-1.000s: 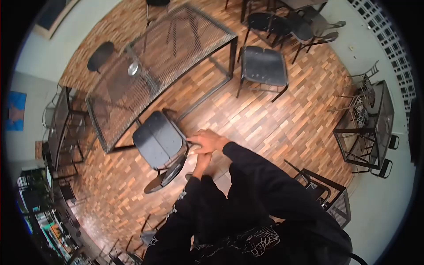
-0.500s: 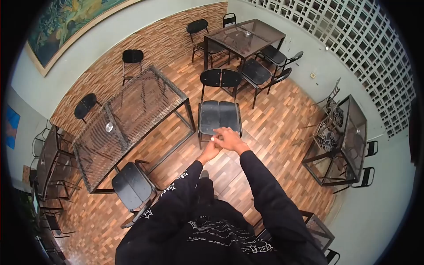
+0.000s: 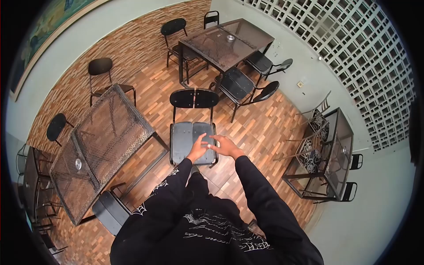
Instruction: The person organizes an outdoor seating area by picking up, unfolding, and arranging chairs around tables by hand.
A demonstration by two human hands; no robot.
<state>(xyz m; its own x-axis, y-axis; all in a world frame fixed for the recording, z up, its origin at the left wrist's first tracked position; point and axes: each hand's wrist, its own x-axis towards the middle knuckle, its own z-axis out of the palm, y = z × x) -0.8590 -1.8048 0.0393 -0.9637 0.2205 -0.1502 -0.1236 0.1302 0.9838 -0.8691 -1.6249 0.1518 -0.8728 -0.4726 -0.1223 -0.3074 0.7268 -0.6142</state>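
My left hand [image 3: 198, 148] and my right hand [image 3: 225, 146] are held out in front of me, fingers apart and fingertips close together. Neither one holds anything. Whether some fingertips touch, I cannot tell. Beneath them in the view is a black chair [image 3: 181, 138], its two-panel seat partly covered by my hands and its split backrest [image 3: 182, 98] on the far side. I see no contact between my hands and the chair.
A mesh-top table [image 3: 110, 119] with a small metal ashtray [image 3: 78, 164] stands left, a chair [image 3: 110, 212] at its near side. Another mesh table [image 3: 240, 33] with several chairs is at the back. A glass-topped table [image 3: 342, 150] with patterned chairs stands right.
My hands have parted from being clasped together, with the fingers now spread. The view has shifted forward, so the chair ahead sits lower and nearer; the left table moves left.
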